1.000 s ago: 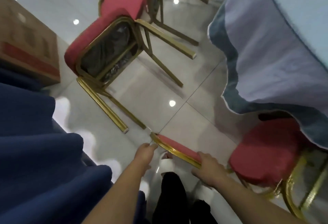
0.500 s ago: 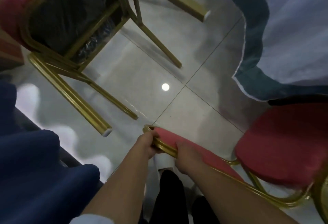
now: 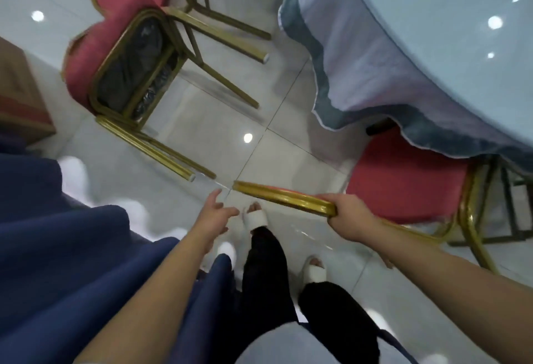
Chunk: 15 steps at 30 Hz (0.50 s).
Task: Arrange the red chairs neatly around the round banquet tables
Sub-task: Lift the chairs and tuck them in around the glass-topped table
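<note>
Left hand [image 3: 215, 213] has come off the chair back since half a second ago — fingers now spread and loose, holding nothing, hovering just left of the gold rim's free end and above the tiled floor [image 3: 202, 127]. Right hand [image 3: 347, 213] has slid along to the right end of the gold-framed chair back [image 3: 284, 197], fingers curled over the top edge and gripping it; before, both hands sat close together at the rim's left end. Red chair [image 3: 403, 182] that this back belongs to sits beyond and right of the right hand, its seat partly tucked under the hanging edge of the light blue tablecloth [image 3: 375, 69] on the round table further up and right. Gold legs of that chair run down to the right of the right forearm. Up and left of the left hand a second red chair [image 3: 83, 63] lies tipped over — black seat underside and gold legs facing the camera, one leg tip ending just up-left of the left fingers, not touching. Behind it another chair, mostly cut off at the top. Brown cardboard box [image 3: 20, 98] far left of the left hand, dark blue cloth [image 3: 57, 234] below it beside the left forearm. White slippers [image 3: 256, 216] and black trousers between the two arms
</note>
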Motion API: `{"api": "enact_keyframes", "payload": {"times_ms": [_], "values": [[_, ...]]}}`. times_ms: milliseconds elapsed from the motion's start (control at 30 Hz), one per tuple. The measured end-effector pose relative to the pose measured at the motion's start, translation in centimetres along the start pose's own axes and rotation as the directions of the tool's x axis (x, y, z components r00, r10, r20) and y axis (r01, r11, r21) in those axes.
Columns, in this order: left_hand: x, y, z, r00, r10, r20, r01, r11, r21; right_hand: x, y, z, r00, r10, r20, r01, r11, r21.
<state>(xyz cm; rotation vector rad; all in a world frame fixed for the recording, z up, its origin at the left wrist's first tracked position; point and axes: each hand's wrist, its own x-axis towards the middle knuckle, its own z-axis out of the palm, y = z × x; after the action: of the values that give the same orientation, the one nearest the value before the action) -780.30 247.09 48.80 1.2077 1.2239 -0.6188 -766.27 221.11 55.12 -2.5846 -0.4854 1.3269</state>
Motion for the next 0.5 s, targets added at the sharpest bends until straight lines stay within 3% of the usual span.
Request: {"api": "enact_keyframes", "payload": {"times_ms": [100, 233, 367, 500], "values": [[-3.3, 1.1, 0.3, 0.968, 0.239, 0.075, -0.251, 0.914, 0.318, -6.3, 1.8, -3.7, 0.993, -0.08, -0.082, 0.085, 0.995, 0.061], [-7.3, 2.7, 2.3, 0.831, 0.467, 0.302, -0.544, 0.569, 0.616, -14.7, 4.9, -6.0, 0.972, -0.172, -0.163, 0.203, 0.958, 0.204], [-13.4, 2.0, 5.5, 0.765, 0.575, 0.29, -0.578, 0.415, 0.703, -21.2, 8.9, -5.1, 0.947, -0.176, -0.268, 0.249, 0.93, 0.271], [-19.5, 1.7, 10.4, 0.73, 0.581, 0.358, -0.556, 0.201, 0.807, -27.1, 14.8, -3.0, 0.907, -0.145, -0.396, 0.284, 0.904, 0.32]]}}
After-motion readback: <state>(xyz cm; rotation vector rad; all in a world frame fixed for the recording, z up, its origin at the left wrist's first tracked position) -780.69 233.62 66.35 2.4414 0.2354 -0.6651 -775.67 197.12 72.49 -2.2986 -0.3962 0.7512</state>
